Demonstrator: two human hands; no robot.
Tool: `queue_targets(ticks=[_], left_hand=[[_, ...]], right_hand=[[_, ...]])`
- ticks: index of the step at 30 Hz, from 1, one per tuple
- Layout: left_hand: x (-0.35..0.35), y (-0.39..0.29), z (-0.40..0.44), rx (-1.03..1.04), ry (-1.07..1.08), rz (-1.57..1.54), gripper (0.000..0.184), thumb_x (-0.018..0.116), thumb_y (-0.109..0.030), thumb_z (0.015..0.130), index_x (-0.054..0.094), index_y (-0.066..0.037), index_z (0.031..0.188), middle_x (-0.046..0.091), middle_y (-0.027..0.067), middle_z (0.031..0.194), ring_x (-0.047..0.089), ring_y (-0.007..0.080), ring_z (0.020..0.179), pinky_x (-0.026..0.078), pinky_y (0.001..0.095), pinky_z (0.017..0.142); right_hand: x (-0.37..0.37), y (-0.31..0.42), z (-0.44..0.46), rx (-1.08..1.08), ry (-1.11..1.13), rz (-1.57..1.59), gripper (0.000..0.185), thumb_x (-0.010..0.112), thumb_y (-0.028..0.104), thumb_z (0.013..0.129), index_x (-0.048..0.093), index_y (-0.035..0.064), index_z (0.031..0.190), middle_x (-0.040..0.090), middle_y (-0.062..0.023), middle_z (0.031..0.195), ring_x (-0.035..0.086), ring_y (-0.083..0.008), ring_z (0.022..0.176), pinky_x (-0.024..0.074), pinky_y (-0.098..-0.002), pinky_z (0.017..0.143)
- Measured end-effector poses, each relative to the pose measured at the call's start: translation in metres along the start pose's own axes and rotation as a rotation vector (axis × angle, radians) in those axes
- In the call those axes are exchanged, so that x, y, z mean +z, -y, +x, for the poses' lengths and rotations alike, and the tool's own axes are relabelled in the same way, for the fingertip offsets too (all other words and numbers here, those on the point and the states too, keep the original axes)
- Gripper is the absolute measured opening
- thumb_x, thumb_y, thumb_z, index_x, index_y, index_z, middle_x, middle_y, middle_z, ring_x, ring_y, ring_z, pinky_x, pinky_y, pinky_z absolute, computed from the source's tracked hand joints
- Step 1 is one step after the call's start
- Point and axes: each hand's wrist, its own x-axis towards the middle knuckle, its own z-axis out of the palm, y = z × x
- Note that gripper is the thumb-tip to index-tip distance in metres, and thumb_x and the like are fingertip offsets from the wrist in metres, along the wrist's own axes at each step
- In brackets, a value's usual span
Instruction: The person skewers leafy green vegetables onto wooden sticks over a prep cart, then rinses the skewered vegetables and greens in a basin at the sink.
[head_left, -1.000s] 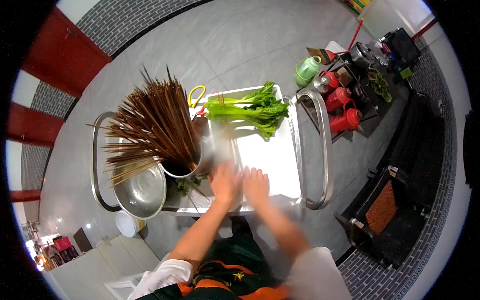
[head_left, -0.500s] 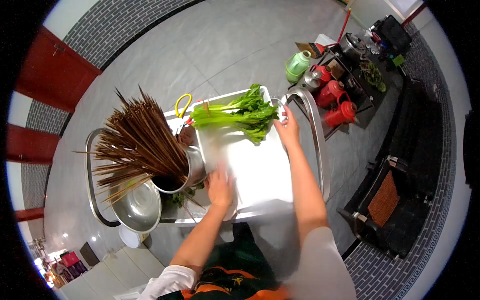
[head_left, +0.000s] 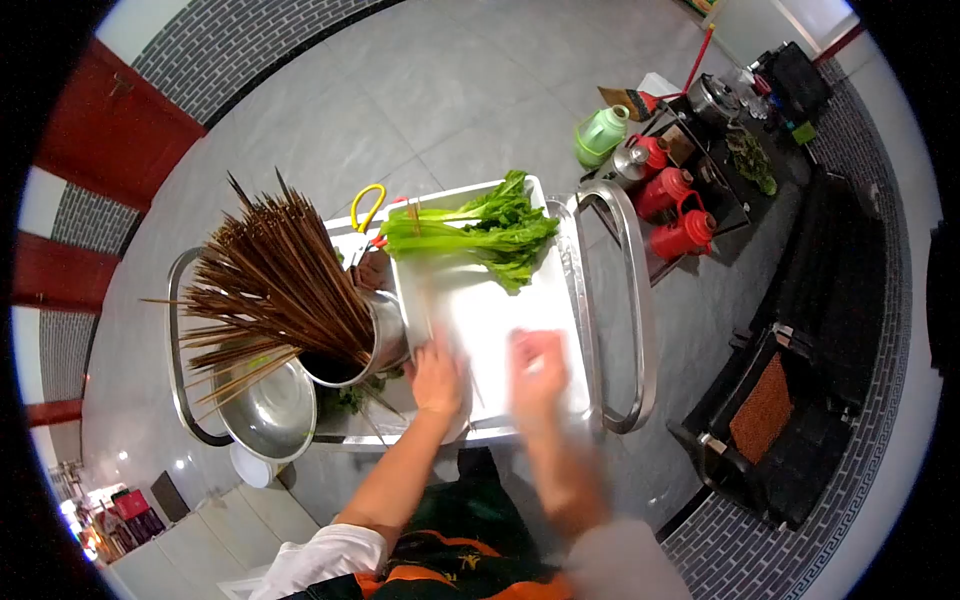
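One white tray (head_left: pixel 500 312), seemingly glossy, bears bright green leafy stalks (head_left: pixel 478 230).

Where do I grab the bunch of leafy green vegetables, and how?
I'd take the bunch by its long, pale green stalks, at its left end, from above. It lies flat across the white, shallow tray; the stalks run close together there, while the leaves spread out loosely and might tear.

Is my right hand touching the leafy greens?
Apart. The head view shows a strip of the white tray between the right hand, blurred as it is, and the leafy greens.
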Motion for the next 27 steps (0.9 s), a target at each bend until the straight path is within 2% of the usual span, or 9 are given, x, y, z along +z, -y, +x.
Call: queue_targets(ticks=[3,8,11,12,14,15,18,21,27], left_hand=[[-0.009,0.0,-0.007,0.116,-0.081,0.068,0.072,0.055,-0.028,0.079,0.013,-0.011,0.136,0.046,0.0148,0.099,0.045,0.0292,0.091,0.04,0.0388,0.078],[-0.021,0.0,-0.014,0.153,-0.147,-0.086,0.052,0.048,-0.025,0.082,0.029,-0.011,0.128,0.044,0.0169,0.104,0.04,0.0338,0.1,0.033,0.0454,0.085],[-0.025,0.009,-0.022,0.143,-0.289,-0.115,0.053,0.05,-0.022,0.08,0.03,-0.011,0.128,0.044,0.018,0.111,0.04,0.0349,0.104,0.032,0.0467,0.088],[-0.014,0.024,-0.027,-0.078,-0.07,-0.17,0.054,0.051,-0.02,0.079,0.031,-0.008,0.127,0.044,0.0226,0.115,0.046,0.0376,0.101,0.035,0.0462,0.086],[-0.018,0.027,-0.033,-0.133,-0.121,-0.297,0.055,0.051,-0.019,0.079,0.029,-0.007,0.127,0.048,0.0231,0.11,0.048,0.0379,0.098,0.036,0.0444,0.084],[-0.019,0.029,-0.038,-0.181,-0.161,-0.422,0.055,0.052,-0.017,0.079,0.028,-0.005,0.128,0.052,0.0235,0.104,0.05,0.0383,0.095,0.038,0.0426,0.082],[-0.001,0.047,-0.037,-0.297,0.034,-0.522,0.052,0.053,-0.014,0.078,0.032,-0.002,0.124,0.053,0.0233,0.104,0.053,0.0363,0.091,0.041,0.0391,0.078],[0.005,0.051,-0.025,-0.352,0.15,-0.548,0.049,0.054,-0.01,0.076,0.036,0.0,0.12,0.055,0.0207,0.1,0.055,0.0319,0.089,0.043,0.0352,0.076],[0.008,0.051,-0.038,-0.253,0.063,-0.947,0.044,0.056,-0.002,0.071,0.045,0.0,0.113,0.058,0.0098,0.095,0.055,0.0178,0.085,0.043,0.0286,0.075]], right_hand=[[0.031,0.03,-0.046,-0.385,0.461,0.106,0.022,0.061,0.003,0.066,0.06,0.0042,0.088,0.057,-0.0062,0.085,0.055,-0.0222,0.076,0.0444,-0.0306,0.071],[0.061,0.053,-0.062,-0.608,0.836,0.002,0.026,0.062,0.011,0.065,0.061,0.0077,0.091,0.058,-0.0039,0.086,0.056,-0.0198,0.076,0.0444,-0.0317,0.071],[0.025,0.041,-0.035,-0.627,0.604,-0.055,0.03,0.061,0.005,0.069,0.059,0.0073,0.098,0.059,-0.0079,0.09,0.056,-0.0233,0.075,0.0455,-0.0323,0.067],[0.011,0.016,-0.025,-0.581,0.582,-0.043,0.027,0.06,0.004,0.069,0.059,0.0069,0.096,0.059,-0.0086,0.089,0.056,-0.0235,0.074,0.0458,-0.0321,0.065],[-0.017,-0.011,-0.004,-0.062,0.236,-0.228,0.011,0.059,0.002,0.07,0.058,0.0032,0.08,0.058,-0.0097,0.082,0.056,-0.0235,0.071,0.0444,-0.0307,0.06],[-0.034,-0.022,0.015,-0.177,0.169,-0.435,0.011,0.057,0.004,0.074,0.059,0.0029,0.084,0.058,-0.0101,0.082,0.055,-0.0221,0.069,0.0444,-0.0299,0.06],[-0.043,-0.047,0.037,-0.192,0.259,-0.544,0.011,0.056,0.009,0.077,0.061,0.005,0.087,0.058,-0.0088,0.08,0.054,-0.019,0.066,0.0439,-0.0288,0.061],[-0.024,-0.039,0.029,0.263,0.672,-0.161,0.014,0.056,0.018,0.08,0.063,0.007,0.084,0.058,-0.0092,0.079,0.054,-0.0197,0.061,0.0441,-0.0294,0.062],[-0.014,-0.048,-0.009,-0.31,0.877,-0.491,0.016,0.062,0.02,0.071,0.062,0.0114,0.086,0.051,-0.0065,0.07,0.053,-0.0232,0.071,0.0441,-0.0336,0.062]])
